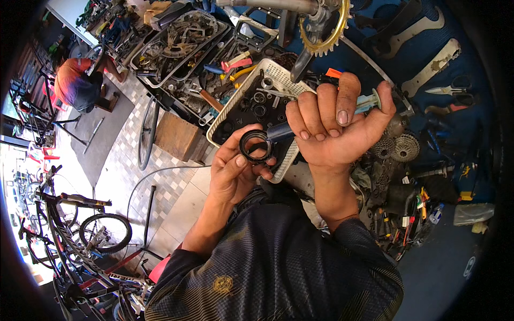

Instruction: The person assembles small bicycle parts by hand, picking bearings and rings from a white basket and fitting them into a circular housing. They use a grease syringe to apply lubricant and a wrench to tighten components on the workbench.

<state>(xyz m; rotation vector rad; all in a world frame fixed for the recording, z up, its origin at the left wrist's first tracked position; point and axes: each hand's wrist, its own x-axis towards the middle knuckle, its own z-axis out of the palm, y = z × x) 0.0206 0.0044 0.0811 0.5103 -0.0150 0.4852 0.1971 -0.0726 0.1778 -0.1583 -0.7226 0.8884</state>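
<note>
Between the fingers and thumb of my left hand [229,170] is a black ring-shaped bearing cup [244,141], its round opening facing up. My right hand [338,125] is wrapped around a syringe [279,132] with a dark-filled barrel. The syringe's pale green plunger [368,101] sticks out on the right, against my thumb. The barrel's front end meets the upper right rim of the cup; whether its tip touches I cannot tell. Behind both hands stands a cream plastic basket [229,111] with several metal rings and small parts in dark fluid or grime.
A crankset with a gold chainring [342,27] hangs above the basket. Trays of pedals and metal parts [182,37] lie at upper left. Wrenches [415,35], scissors [450,90] and cassettes [404,147] are on the right. Bicycles [91,235] and another person [80,83] are at left.
</note>
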